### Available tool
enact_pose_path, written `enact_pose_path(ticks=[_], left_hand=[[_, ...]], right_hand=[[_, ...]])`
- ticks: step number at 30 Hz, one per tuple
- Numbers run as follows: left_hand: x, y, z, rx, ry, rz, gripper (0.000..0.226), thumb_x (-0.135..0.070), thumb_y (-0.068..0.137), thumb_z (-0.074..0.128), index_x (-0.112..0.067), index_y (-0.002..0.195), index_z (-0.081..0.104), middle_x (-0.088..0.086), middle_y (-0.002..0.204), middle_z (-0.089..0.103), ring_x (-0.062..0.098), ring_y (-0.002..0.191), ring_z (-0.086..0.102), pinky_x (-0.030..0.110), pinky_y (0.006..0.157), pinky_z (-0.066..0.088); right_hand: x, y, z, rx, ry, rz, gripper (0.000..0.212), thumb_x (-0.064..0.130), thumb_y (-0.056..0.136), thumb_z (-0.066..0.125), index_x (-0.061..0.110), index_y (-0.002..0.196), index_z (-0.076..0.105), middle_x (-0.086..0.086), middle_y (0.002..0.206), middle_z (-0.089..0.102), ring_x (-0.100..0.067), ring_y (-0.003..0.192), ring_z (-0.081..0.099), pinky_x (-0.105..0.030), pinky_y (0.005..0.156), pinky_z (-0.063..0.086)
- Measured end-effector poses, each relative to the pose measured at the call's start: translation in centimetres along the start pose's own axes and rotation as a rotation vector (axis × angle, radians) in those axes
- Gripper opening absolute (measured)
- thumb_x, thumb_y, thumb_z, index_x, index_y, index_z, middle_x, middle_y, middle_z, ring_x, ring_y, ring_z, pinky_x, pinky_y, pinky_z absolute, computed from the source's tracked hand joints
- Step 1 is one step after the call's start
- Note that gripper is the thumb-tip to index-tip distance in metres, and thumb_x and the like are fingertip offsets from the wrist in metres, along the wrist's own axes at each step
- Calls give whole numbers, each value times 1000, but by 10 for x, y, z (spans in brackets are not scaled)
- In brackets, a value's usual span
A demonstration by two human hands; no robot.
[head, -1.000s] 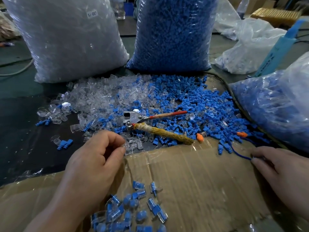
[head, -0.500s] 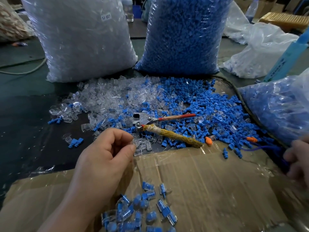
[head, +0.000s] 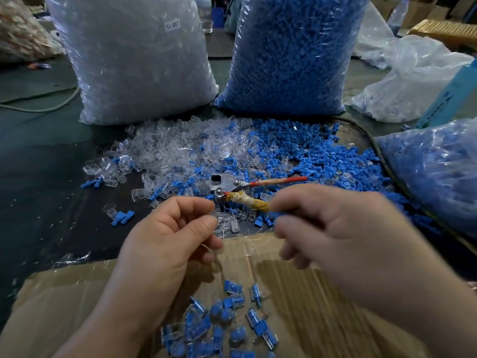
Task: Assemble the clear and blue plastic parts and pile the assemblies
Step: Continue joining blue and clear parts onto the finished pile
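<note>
Reading "SJ 017" — label [head: 172,25] on clear-parts bag [head: 134,73], blue-parts bag [head: 289,55] beside

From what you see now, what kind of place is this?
Probably a small workshop for hand assembly: a sack of clear parts, a sack of blue parts, and finished assemblies piled on cardboard.

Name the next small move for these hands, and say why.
Probably bring the right hand across to the left hand and push blue into clear. The left grip seems to pinch a clear part, a blue bit shows at the blurred right grip, and the hands are apart.
</note>
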State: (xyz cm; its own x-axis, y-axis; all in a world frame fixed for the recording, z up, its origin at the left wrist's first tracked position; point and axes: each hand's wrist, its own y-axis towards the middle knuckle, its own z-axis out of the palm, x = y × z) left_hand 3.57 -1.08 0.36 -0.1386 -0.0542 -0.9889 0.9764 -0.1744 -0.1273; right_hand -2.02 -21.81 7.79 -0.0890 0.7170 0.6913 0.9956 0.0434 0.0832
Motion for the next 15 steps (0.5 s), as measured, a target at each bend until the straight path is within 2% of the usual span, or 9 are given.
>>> enact_pose_path(ticks=[2,4,7,8,12,15], left_hand=[[0,0,-1,-3,-32,-34,29,-40,62,81,-29,89,76,13,73,73,21,58,66,29,52,54],[0,0,-1,-12,-34,-58,24,-34,67,84,-27,89,75,15,72,72,21,53,63,30,48,52],[1,1,0,-52,25,-69,8,-23,82,75,-30,87,73,12,71,73,19,49,61,30,45,50],[2,1,0,-59,58,-55,11,-20,88,71,-31,87,73,11,70,73,18,49,61,29,45,50],[1,-2,1,-64,151,3,18,-16,91,69,-33,86,73,7,70,73,19,56,67,26,50,53],[-2,-3,3,-40,204,38,18,-17,90,70,-35,86,73,5,71,73,14,58,69,22,53,53]], right_hand=[[10,14,18,42,-98,-94,15,45,88,49,38,97,59,14,73,67,-4,61,64,-35,60,58],[12,26,30,30,-123,-140,7,39,94,54,34,96,59,11,73,65,-5,67,62,-36,62,55],[9,33,41,48,-79,-155,3,33,95,57,32,95,59,10,75,66,-6,69,63,-38,64,54],[6,33,44,53,-66,-157,2,32,95,57,32,95,60,10,74,66,-6,69,62,-37,64,53],[-2,31,49,41,-108,-223,9,32,96,51,31,98,60,12,77,61,-7,75,56,-29,64,46],[-1,30,51,45,-133,-274,18,34,96,41,31,101,58,11,80,59,-9,75,55,-36,65,48]])
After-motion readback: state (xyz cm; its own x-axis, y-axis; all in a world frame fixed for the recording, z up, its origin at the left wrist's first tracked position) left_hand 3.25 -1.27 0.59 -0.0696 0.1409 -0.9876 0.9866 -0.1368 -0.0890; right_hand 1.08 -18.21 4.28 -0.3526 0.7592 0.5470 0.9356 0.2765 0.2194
